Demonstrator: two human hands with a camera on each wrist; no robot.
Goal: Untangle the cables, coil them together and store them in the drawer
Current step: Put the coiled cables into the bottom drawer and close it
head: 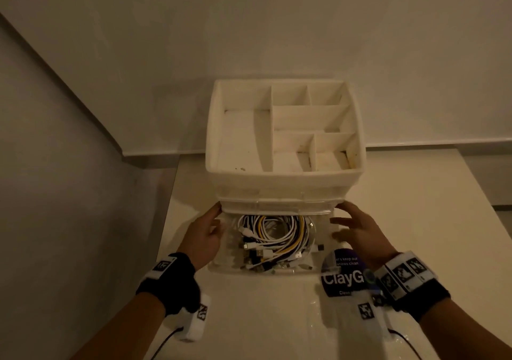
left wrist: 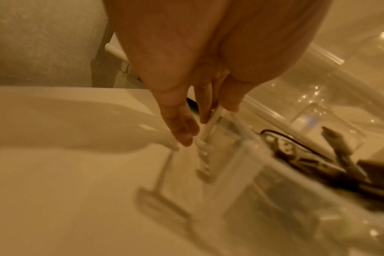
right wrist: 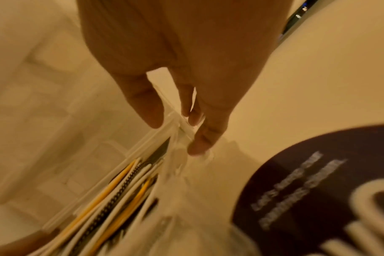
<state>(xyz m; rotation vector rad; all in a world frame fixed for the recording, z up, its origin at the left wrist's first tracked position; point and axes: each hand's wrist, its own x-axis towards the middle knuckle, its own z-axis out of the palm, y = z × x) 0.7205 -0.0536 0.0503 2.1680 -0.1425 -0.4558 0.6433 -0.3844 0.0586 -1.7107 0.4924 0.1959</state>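
A bundle of coiled white, yellow and black cables [head: 274, 237] lies inside a clear plastic drawer [head: 277, 271], pulled out from the bottom of a white organizer [head: 282, 178]. My left hand [head: 217, 218] lies along the drawer's left wall with straight fingers. In the left wrist view its fingertips [left wrist: 186, 136] touch the wall's rim [left wrist: 248, 155], beside the cables [left wrist: 340, 166]. My right hand [head: 339, 221] is at the drawer's right wall, fingers spread and blurred. In the right wrist view that hand [right wrist: 177, 134] reaches over the rim next to the cables [right wrist: 121, 194].
The organizer's top tray has several open compartments and stands on a pale table [head: 263, 318] against the wall. A dark round sticker [head: 343, 273] with white lettering lies on the table right of the drawer, under my right wrist. The sticker [right wrist: 318, 190] also fills the right wrist view's lower right.
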